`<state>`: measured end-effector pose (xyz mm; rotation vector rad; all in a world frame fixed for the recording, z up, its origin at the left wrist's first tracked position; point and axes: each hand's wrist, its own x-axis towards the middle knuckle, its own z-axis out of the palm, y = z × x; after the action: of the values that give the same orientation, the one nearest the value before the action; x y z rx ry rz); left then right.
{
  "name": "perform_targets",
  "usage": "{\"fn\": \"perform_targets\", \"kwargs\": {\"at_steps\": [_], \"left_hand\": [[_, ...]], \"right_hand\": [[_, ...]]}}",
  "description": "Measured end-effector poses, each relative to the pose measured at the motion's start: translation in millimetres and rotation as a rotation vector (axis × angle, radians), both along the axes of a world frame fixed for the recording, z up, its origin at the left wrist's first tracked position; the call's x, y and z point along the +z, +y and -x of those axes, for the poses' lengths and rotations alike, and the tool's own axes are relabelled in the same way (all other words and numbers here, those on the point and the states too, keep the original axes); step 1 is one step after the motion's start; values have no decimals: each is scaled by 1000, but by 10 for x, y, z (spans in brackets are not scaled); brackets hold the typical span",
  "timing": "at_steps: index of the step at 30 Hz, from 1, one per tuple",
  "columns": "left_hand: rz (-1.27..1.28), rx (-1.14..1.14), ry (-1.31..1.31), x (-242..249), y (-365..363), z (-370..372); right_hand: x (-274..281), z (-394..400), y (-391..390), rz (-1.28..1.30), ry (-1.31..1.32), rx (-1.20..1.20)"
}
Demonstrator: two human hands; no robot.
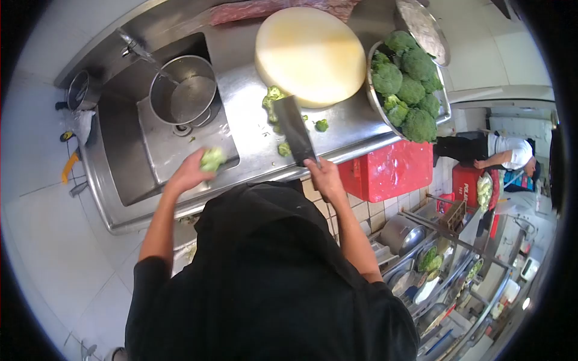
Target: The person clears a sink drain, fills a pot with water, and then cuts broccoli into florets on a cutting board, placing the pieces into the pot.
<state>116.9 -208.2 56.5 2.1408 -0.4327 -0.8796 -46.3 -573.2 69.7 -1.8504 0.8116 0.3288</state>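
My left hand (188,172) is closed on a pale green piece of broccoli (212,159), slightly blurred, over the sink's front edge. In my right hand (325,177) is the handle of a cleaver (292,129), its broad dark blade pointing away from me over the steel counter. Cut broccoli florets (272,99) lie beside the blade, with a small floret (321,125) to its right. Behind them sits a thick round cutting block (310,54). A large bowl (374,99) at the right is heaped with broccoli heads (411,90).
Water runs from a faucet (126,50) into a metal pot (158,99) in the sink (120,144). A red bin (385,171) stands below the counter. Wrapped red meat (265,11) lies at the back. Another person (503,150) stands at the far right, near shelving (457,237).
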Motion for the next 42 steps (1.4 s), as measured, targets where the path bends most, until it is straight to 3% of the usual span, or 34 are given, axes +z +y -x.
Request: {"fn": "perform_targets", "kwargs": {"at_steps": [2,4,7,9,11,12,13,15,16,19,21,23,25,28,32,36,39,42], "left_hand": [[-132,-154,315,124,679,146],[-239,-165,645,210,1276,493],[-397,111,969,215,2015,1087],[-365,270,942,67,2367,1455],[-299,450,929,-69,2452,1671],[-465,543,753,-180,2392,1753],[-820,254,375,-538,2500,1904],[-1179,-212,465,-369,2006,1559],[-916,-145,349,-44,1720,1371],[-460,-764,-216,-294,1316,914],[-189,-29,111,171,684,491],[-199,91,5,222,126,147],[6,-9,-524,51,-325,-53],[22,-188,-763,-222,-902,-268],[-90,-217,-530,-332,-1212,-401],[410,172,114,-722,-1236,-533],[874,420,857,-529,-1262,-527],[1095,375,1066,-486,-1281,-543]], "right_hand": [[267,-14,-29,-5,-55,-88],[219,32,-160,204,-158,-10],[185,29,-179,-37,-105,-283],[165,45,-265,102,-72,-139],[239,11,-209,88,-94,-151],[253,-8,-221,111,-107,-132],[243,-30,-275,140,-119,-122],[325,-140,-340,114,-185,-106],[334,-204,-402,189,-198,-96],[442,-446,-519,524,-236,5],[473,-649,-570,698,-282,27],[466,-819,-596,794,-332,-21],[685,-1047,-558,767,-179,-21],[564,-1312,-762,828,-180,49],[148,-1546,-1109,936,-184,204],[250,-1556,-1007,838,-75,141],[385,-1462,-840,688,-105,37],[377,-1282,-685,523,-226,-66]]}}
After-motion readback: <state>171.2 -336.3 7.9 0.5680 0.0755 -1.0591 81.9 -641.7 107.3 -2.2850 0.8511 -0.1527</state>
